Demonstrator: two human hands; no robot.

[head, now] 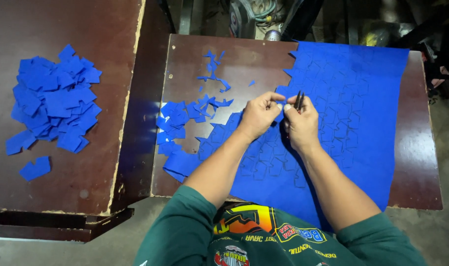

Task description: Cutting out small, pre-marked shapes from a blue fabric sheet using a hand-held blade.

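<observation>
Pinching a small blue cut piece point(278, 104) with our left hand point(258, 116), we grip thin black tweezers point(298, 100) in our right hand point(300, 123); the blue sheet point(362, 113) lies under both, loose blue pieces point(54, 101) piled far left.

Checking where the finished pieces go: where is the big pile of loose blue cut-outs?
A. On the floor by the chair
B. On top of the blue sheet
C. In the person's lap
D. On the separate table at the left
D: the pile of blue cut-outs lies on the left table, apart from the blue sheet that both hands work on.
</observation>
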